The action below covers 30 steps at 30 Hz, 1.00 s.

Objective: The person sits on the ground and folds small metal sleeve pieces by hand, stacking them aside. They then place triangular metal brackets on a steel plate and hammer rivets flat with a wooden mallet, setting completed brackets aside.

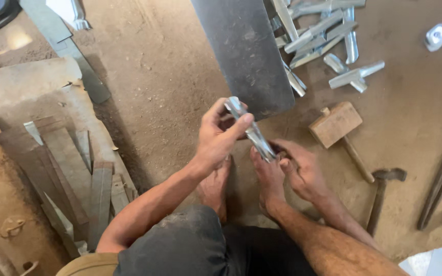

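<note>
While we look straight down, the dirt floor [170,76] fills nearly everything, with a big dark metal sheet [246,51] lying at twelve o'clock from our hands. At one o'clock beyond it we have a heap of shiny folded metal pieces [323,36]; at three o'clock a wooden mallet [336,125] and a hammer [382,191]; at nine o'clock a stack of dull metal strips [78,168].

Now the small stuff: our shiny metal piece [251,130] sits dead centre, above our bare feet, its long axis running from eleven o'clock down to five o'clock. Our left hand [218,138] is pinched on the upper end, thumb and fingers closed around it. Our right hand [300,168] is curled at the lower end, touching it, though how firmly it grips we can't tell. Both hands meet the piece, one at each end.
</note>
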{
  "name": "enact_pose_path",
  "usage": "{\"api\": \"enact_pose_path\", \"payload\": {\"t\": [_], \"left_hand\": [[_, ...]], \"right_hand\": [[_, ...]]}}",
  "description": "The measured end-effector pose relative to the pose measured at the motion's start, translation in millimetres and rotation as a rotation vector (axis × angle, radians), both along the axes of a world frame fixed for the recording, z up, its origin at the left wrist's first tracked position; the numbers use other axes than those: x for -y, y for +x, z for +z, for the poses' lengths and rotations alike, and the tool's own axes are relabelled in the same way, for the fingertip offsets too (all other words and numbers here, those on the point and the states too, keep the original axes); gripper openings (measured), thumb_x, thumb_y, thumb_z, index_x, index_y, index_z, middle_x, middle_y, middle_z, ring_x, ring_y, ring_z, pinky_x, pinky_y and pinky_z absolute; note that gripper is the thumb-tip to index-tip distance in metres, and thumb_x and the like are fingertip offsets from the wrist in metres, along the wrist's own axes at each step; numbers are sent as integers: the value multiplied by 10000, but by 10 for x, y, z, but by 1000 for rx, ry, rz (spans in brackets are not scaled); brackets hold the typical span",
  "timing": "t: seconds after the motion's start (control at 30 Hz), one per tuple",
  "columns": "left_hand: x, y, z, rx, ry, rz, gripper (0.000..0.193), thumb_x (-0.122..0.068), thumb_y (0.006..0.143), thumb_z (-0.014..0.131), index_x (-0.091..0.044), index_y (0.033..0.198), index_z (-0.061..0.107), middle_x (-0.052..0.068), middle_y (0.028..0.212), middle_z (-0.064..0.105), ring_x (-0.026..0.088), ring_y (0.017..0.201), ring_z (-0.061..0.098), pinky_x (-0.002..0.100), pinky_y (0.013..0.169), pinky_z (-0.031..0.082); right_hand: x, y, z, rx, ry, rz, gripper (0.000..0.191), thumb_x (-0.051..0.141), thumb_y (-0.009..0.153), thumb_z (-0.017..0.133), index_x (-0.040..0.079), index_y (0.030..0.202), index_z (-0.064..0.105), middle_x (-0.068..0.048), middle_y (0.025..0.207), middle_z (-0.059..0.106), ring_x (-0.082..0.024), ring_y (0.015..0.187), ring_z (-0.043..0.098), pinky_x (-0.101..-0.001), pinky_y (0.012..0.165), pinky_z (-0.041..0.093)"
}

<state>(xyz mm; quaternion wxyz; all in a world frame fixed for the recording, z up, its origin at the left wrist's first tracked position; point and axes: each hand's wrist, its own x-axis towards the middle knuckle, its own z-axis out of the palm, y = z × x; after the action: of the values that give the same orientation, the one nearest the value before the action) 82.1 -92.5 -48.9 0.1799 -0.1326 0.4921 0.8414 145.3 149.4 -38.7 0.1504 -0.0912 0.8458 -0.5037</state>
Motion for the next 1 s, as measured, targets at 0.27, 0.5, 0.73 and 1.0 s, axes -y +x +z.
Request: {"api": "enact_pose_path", "payload": {"t": [0.27, 0.5, 0.73, 1.0], "left_hand": [[-402, 107, -93, 31, 98, 126, 236, -108, 985, 784, 15, 1100, 619, 19, 913, 596, 82, 817, 580, 259, 676, 569], [-210, 110, 235, -235, -234, -182, 723, -290, 783, 850, -44, 1371, 507, 77, 1129, 625, 165, 909, 711, 304, 775, 647], [136, 270, -162, -297, -531, -924, 678, -462, 776, 823, -99, 1328, 672, 138, 1149, 783, 303, 1063, 755, 431, 935, 584], [-250, 530, -735, -340, -454, -942, 725, -556, 800, 737, -127, 1379, 658, 170, 1247, 723, 321, 1157, 704, 442, 994, 550]], "right_hand": [[-17, 86, -52, -191, 300, -37, 230, 154, 1030, 579, -10, 1161, 674, -191, 948, 685, -358, 857, 670, -415, 757, 531], [-103, 202, -63, 57, 163, -211, 149, 75, 1051, 559, 13, 1057, 694, -106, 826, 737, -163, 725, 710, -318, 665, 556], [-232, 183, 192, -33, -78, -426, 191, 148, 1114, 529, 16, 1111, 667, -64, 901, 731, -116, 707, 623, -280, 665, 551], [-293, 208, 27, -43, -193, -266, 131, 101, 1100, 531, 53, 1040, 637, -65, 866, 720, -88, 743, 617, -254, 639, 530]]}}
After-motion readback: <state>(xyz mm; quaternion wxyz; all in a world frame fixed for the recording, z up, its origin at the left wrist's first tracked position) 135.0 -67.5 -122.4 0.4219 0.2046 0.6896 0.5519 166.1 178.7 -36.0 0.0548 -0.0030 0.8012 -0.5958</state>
